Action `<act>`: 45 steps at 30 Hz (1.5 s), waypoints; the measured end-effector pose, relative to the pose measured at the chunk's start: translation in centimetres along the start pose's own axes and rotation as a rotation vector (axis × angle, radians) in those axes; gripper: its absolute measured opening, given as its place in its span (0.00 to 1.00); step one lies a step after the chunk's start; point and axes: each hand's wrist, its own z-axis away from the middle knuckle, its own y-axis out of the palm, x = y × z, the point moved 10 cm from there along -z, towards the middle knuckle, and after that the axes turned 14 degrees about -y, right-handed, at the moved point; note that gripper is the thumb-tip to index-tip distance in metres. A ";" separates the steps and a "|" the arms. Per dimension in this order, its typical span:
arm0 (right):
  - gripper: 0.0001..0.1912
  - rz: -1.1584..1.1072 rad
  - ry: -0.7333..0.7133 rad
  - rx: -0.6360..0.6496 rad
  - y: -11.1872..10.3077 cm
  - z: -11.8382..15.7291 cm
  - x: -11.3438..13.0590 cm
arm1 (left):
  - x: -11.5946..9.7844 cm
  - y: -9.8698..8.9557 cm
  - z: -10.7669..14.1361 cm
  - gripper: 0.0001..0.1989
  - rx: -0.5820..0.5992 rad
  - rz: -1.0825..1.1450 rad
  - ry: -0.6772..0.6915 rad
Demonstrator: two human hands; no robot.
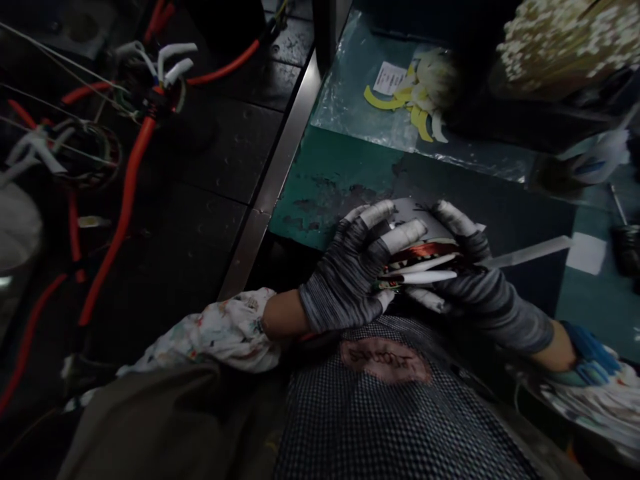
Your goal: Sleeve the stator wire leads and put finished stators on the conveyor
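Note:
Between my two gloved hands, close to my apron, is a motor stator (425, 252) with copper windings and white sleeved leads (427, 276). My left hand (357, 263), in a grey knit glove with white-taped fingertips, is curled over its left side, thumb near the lower edge. On the right side my right hand (467, 273) grips it, index finger reaching to the far rim and thumb below. A flat translucent strip (530, 252) sticks out to the right beside my right hand. The stator's underside is hidden.
A plastic sheet (345, 100) on the green bench holds yellow and white strips (420, 100) with a label. A squeeze bottle (600, 157) and dried white flowers (570, 43) are at right. To the left, other wound stators (90, 157) with thick orange cables (133, 173) lie on dark tiles.

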 end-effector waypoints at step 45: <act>0.23 -0.477 0.429 -0.537 2.9 0.7 -4.4 | -3.3 0.0 -2.2 0.18 0.085 -1.030 0.281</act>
